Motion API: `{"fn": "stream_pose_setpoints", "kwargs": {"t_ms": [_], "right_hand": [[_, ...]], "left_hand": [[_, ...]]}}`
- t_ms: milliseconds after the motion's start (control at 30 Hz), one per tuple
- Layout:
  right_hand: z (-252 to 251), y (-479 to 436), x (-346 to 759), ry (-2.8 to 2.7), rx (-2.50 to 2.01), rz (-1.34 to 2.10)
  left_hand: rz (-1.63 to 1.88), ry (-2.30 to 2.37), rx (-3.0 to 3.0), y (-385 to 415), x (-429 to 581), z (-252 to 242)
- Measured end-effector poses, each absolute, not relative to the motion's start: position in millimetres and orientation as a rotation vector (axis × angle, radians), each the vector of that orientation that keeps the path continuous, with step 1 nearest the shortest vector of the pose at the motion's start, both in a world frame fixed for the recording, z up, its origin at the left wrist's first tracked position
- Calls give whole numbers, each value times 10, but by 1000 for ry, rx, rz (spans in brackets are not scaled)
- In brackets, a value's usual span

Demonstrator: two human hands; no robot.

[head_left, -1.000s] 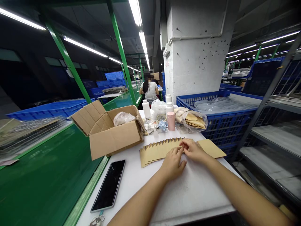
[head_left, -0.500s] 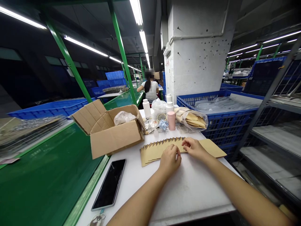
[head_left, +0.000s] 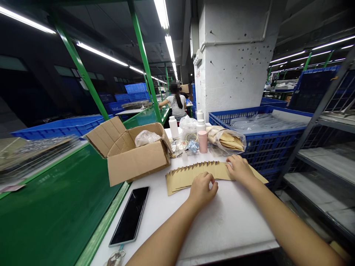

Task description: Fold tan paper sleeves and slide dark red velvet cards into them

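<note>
A row of brown paper envelopes (head_left: pixel 184 178) lies fanned out and overlapping on the white table, their open flaps along the far edge. My left hand (head_left: pixel 203 189) rests at the near edge of the row, fingers loosely bent and the thumb apart from them, with nothing visible between. Farther right, my right hand (head_left: pixel 240 170) is over the right part of the row, its fingers loosely curved and slightly apart on or just above the paper. An envelope corner sticks out to the right beyond this hand.
A cardboard box (head_left: pixel 138 162) stands left of the envelopes, a phone (head_left: pixel 129 216) nearer me. Behind are a pink bottle (head_left: pixel 202 142), white bottles (head_left: pixel 173 127) and a bag of envelopes (head_left: pixel 229 139). A blue crate (head_left: pixel 266 147) and metal shelves (head_left: pixel 324 159) flank the right. A person sits ahead.
My right hand has slid right along the envelopes, uncovering more of the row. My left hand has shifted slightly, its thumb and fingers more apart.
</note>
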State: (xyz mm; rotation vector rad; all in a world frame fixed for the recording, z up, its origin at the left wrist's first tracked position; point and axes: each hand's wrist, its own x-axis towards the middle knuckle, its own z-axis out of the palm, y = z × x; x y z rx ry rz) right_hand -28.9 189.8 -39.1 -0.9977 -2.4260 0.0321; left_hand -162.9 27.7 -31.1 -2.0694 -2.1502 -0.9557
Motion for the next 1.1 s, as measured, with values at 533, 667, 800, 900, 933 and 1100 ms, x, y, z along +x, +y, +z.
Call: {"fn": "stream_pose_setpoints", "kwargs": {"t_ms": [533,667,800,900,933,1100], "right_hand": [[-466,2125,-80,-2535,-1407,180],[-423,2115,-86,-2555,-1438,174],[-400,2094,-84,-2566,-1441,172],[-395,2080,-77,-2558,-1430,162],[-393,2078,-74,-2547,-1425,157],[-336,2084,-75,-2386,-1262,137]], "left_hand": [[-952,-2139,-2137,286,-1634,-320],[-975,-2129,-2144,291,-1638,-337],[-992,-2119,-2150,299,-1637,-355],[-997,-2120,-2155,302,-1639,-357],[-1000,-2121,-2155,301,-1641,-355],[-1114,-2121,-2166,299,-1636,-349]]}}
